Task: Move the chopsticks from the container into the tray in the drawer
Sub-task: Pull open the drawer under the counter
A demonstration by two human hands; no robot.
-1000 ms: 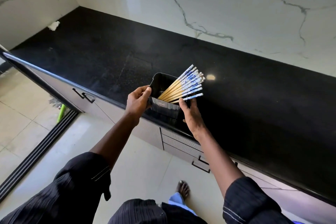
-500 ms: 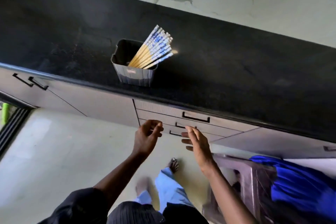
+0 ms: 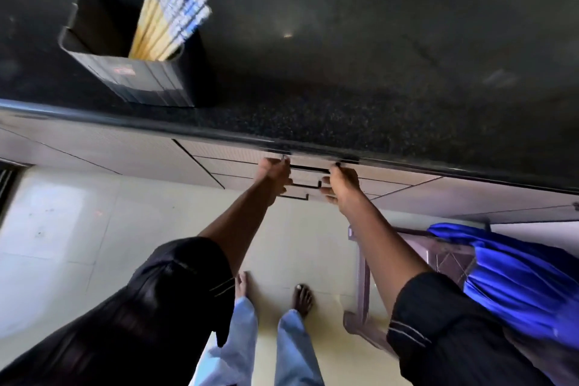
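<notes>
Head view: gripping top drawer handle (image 3: 310,168) with left hand (image 3: 275,175) and right hand (image 3: 341,186) curled on its ends, readying to pull; chopsticks (image 3: 170,16) waiting in container (image 3: 131,78) on counter (image 3: 376,72), tray hidden

The countertop (image 3: 344,41) to the right of the container (image 3: 131,72) lies bare and open to a reach. Below its front edge, both hands crowd the top drawer (image 3: 310,168), and a stool (image 3: 407,260) draped in blue cloth (image 3: 517,276) blocks the floor at right.
</notes>
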